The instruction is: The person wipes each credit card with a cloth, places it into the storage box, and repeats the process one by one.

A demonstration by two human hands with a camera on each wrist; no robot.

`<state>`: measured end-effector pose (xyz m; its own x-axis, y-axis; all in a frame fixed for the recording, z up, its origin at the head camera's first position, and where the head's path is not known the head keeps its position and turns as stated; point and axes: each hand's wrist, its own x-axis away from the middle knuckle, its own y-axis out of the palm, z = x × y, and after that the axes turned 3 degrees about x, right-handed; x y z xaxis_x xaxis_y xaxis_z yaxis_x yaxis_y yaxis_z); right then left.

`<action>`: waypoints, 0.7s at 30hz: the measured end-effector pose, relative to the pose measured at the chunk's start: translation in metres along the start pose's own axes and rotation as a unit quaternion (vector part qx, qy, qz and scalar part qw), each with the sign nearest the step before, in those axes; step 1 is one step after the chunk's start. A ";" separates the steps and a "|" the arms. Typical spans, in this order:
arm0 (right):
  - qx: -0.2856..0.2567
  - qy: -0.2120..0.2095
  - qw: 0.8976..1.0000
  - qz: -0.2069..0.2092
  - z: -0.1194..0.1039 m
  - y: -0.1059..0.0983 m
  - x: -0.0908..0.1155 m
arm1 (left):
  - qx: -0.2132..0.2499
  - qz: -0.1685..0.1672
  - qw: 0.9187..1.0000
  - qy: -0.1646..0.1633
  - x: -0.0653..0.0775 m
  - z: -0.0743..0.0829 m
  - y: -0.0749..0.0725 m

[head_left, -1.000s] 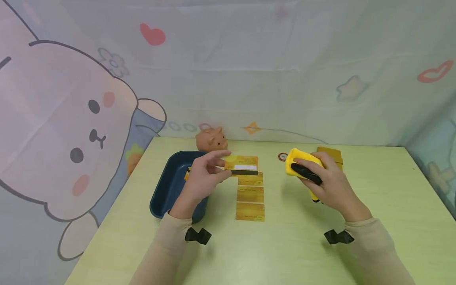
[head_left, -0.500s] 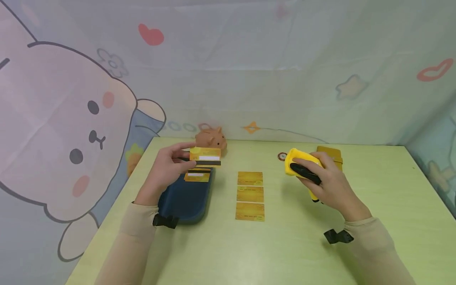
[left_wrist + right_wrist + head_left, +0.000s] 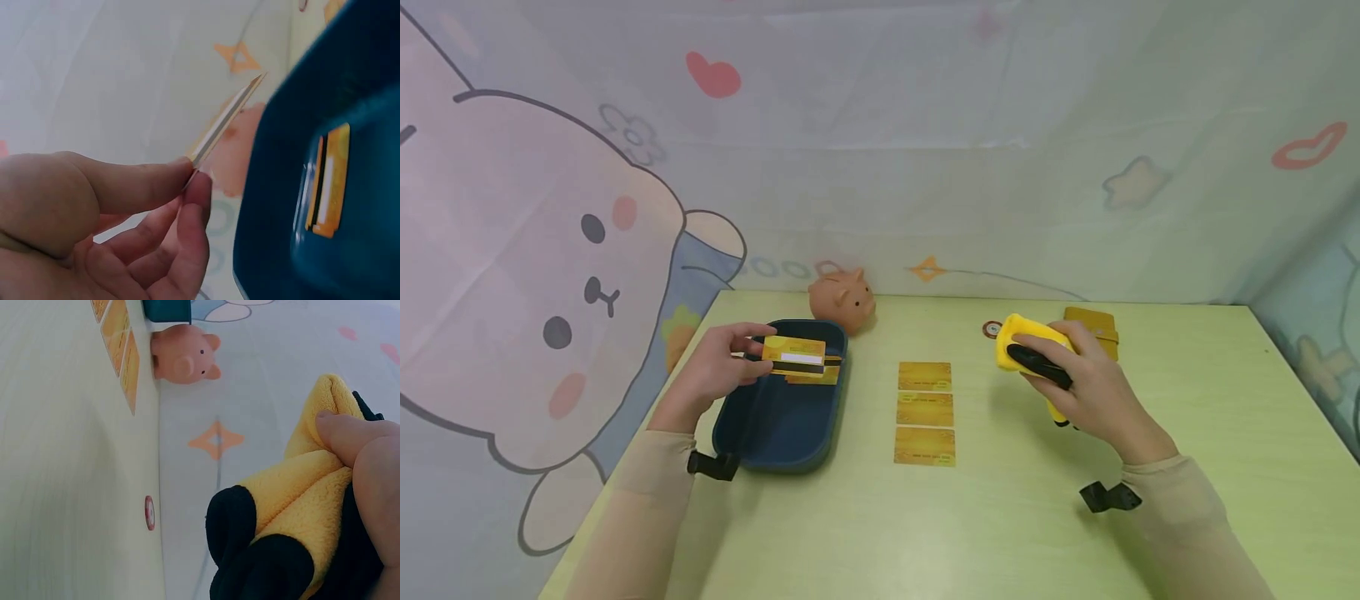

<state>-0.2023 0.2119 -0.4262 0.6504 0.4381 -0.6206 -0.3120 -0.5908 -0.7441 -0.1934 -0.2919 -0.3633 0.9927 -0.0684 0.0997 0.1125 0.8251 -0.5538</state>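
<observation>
My left hand (image 3: pixel 718 367) pinches a yellow bank card (image 3: pixel 795 348) by its left edge, magnetic-stripe side toward me. The card is over the dark blue tray (image 3: pixel 778 458) and overlaps other cards (image 3: pixel 334 181) that lie inside it. In the left wrist view the held card (image 3: pixel 228 122) shows nearly edge-on between thumb and fingers. My right hand (image 3: pixel 1086 383) grips a folded, fuzzy yellow cloth (image 3: pixel 294 494) with black parts, raised over the table's right side. Three yellow cards (image 3: pixel 925 410) lie in a column on the table between my hands.
Behind the tray stands a pink piggy bank (image 3: pixel 841 302). A red-rimmed poker chip (image 3: pixel 992 330) lies left of the cloth, near the back. A mustard wallet (image 3: pixel 1092 325) lies behind my right hand. A printed curtain (image 3: pixel 925 167) borders the table's far edge.
My left hand has carried the bank card leftward from above the column of cards to over the tray. The tray was tilted half a second ago and now sits flat. My right hand stays put.
</observation>
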 end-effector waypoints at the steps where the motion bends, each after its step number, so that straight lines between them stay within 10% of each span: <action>1: 0.000 0.000 1.000 -0.001 0.000 0.000 0.000 | -0.001 -0.005 1.000 -0.005 0.000 -0.002 -0.001; 21: 0.004 0.004 1.000 -0.009 0.002 0.001 0.001 | -0.109 -0.088 0.988 -0.061 -0.017 -0.027 0.014</action>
<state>-0.2035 0.2131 -0.4282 0.6611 0.4431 -0.6054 -0.3061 -0.5774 -0.7569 -0.2075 -0.2940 -0.3952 0.9457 -0.1205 0.3018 0.3027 0.6646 -0.6832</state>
